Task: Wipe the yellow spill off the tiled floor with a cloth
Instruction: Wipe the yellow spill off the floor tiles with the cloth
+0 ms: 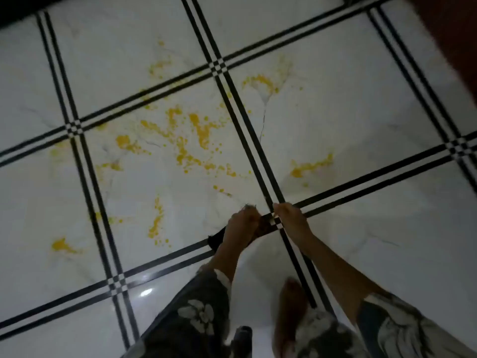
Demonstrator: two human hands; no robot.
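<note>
Because I want a flat wiping face, my left hand [240, 226] and right hand [290, 218] pinch the dark cloth [263, 227] taut between them, above the white tiled floor [361, 104], near the yellow spill [185, 140].

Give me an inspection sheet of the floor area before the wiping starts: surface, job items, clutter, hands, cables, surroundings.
Surface: glossy white tiled floor with black double-line borders; a thin crack runs down one tile.
Job's things: yellow spill scattered in splashes over several tiles, apparently unwiped; dark cloth held between both hands, above the floor as far as the blurred view shows.
Clutter: nothing seen.
Hands: left hand and right hand both grip the cloth, near a border crossing, short of the main splashes.
Cables: nothing seen.
Surroundings: a bare foot near the bottom edge, patterned sleeves, dark edges at the top corners.
</note>
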